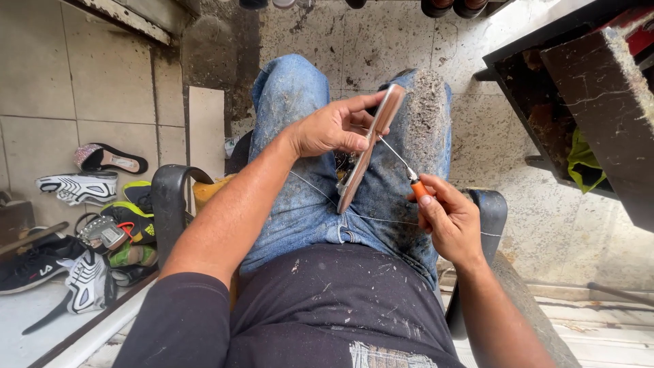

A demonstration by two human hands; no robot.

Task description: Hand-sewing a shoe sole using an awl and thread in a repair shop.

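Grimy tiled floor [82, 88], dark chair [170, 204], daylight.

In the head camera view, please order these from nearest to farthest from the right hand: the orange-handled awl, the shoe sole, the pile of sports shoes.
1. orange-handled awl: held in the right hand.
2. shoe sole: just left of it, over the lap, held by the left hand.
3. pile of sports shoes: floor, far left.

- Single view, taken from the person's head and looking steeply down over the chest and lap.
- It sits close: both forearms run in from the bottom edge and meet mid-picture above the thighs.
- The tiled floor [41, 146] fills the edges around the seated person.
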